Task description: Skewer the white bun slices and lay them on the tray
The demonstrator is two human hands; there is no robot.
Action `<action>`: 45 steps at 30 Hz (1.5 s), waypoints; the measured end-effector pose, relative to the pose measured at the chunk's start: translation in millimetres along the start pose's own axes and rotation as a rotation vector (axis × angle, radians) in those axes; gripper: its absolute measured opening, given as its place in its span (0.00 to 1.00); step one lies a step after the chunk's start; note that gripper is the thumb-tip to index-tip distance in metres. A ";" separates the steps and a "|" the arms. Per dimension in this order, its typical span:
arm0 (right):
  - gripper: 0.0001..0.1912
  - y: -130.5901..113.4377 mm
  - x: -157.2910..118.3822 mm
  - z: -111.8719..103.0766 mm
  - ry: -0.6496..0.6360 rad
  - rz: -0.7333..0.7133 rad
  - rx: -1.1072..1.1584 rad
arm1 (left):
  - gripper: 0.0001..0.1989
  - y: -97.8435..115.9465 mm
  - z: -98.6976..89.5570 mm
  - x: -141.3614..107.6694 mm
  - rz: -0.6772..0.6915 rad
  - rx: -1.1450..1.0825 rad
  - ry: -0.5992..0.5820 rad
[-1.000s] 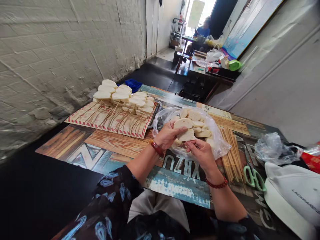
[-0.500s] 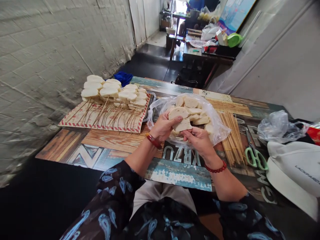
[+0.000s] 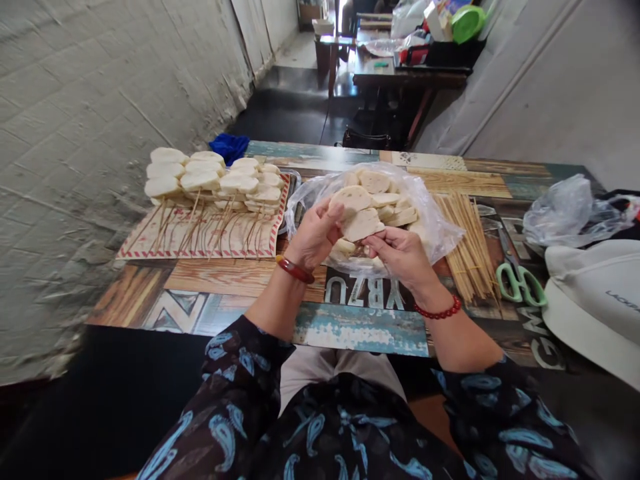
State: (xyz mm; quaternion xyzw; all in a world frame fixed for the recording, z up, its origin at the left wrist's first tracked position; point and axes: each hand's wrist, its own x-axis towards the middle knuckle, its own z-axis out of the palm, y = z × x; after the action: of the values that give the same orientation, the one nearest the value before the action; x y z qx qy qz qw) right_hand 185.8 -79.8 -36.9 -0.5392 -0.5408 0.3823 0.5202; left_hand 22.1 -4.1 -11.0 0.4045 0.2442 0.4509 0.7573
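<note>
My left hand (image 3: 317, 233) grips two pale oval bread slices (image 3: 351, 199), one above the other, over a clear plastic bag (image 3: 435, 230). Thumb and fingers of my right hand (image 3: 397, 252) are pinched at the bottom right edge of the lower slice (image 3: 361, 225). Whether a skewer is also between those fingers I cannot tell. More loose slices (image 3: 400, 215) lie in the open bag behind my hands. To the left, skewered slices (image 3: 203, 179) are stacked in rows, their sticks pointing towards me over a paper-covered tray (image 3: 135, 250).
Bare bamboo skewers (image 3: 463, 247) lie right of the bag, beside green-handled scissors (image 3: 520, 283). Further right are a white cap (image 3: 595, 287) and a crumpled plastic bag (image 3: 563, 212). A blue cloth (image 3: 229, 148) sits at the far left edge. Another cluttered table (image 3: 410, 79) stands beyond.
The view has tilted down and shifted slightly. Both hands stay at the slices; my left fingers have shifted and its thumb lies further left on them.
</note>
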 end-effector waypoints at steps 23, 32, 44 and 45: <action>0.20 -7.7 13.1 -22.0 0.277 0.022 0.202 | 0.12 10.4 -42.3 5.1 0.203 1.587 -0.335; 0.18 -9.0 12.1 -20.2 0.286 0.021 0.216 | 0.08 7.7 -39.6 8.4 0.225 1.307 -0.148; 0.17 -8.9 9.5 -23.4 0.281 0.035 0.261 | 0.18 9.7 -23.1 2.2 0.027 0.455 -0.069; 0.17 -9.5 9.6 -23.2 0.281 0.029 0.264 | 0.17 7.0 -21.3 1.4 0.005 0.516 -0.131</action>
State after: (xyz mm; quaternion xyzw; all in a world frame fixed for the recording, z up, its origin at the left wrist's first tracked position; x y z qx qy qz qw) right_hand 207.8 -74.9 -22.4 -0.5221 -0.4002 0.3785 0.6512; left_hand 3.7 7.3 -17.0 0.6133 0.3006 0.3484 0.6420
